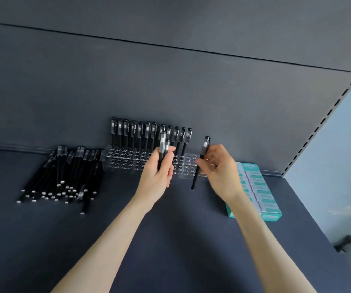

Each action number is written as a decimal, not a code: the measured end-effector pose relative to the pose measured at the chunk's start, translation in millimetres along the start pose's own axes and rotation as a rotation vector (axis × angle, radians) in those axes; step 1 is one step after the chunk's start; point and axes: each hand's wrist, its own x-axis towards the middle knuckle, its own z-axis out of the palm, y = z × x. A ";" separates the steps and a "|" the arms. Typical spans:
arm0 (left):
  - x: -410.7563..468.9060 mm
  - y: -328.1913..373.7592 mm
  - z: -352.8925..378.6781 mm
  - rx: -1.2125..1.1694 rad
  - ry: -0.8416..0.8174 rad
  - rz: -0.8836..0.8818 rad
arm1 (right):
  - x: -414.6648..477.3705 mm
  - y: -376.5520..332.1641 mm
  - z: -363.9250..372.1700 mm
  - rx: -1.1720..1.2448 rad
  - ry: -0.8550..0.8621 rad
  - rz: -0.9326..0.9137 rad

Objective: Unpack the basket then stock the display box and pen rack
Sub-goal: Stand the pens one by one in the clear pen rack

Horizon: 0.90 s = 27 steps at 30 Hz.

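Rack back row filled | left hand gripped spare pens | right hand pinched one pen | shelf-left pile remained

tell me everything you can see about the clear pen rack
The pen rack looks like clear acrylic, a long low block with rows of round holes. It sits on the dark shelf against the back wall. Black capped pens stand upright along its back row; the front holes look empty. The left hand partly hides it.
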 end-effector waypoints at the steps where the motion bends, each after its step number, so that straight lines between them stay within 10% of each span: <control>1: 2.4 -2.9 1.3 -0.003 0.005 -0.005 | 6.5 -0.9 -0.8 0.014 0.031 -0.008; 27: -3.6 -37.6 6.7 -0.088 0.064 -0.151 | 53.2 22.3 23.6 -0.396 0.150 -0.319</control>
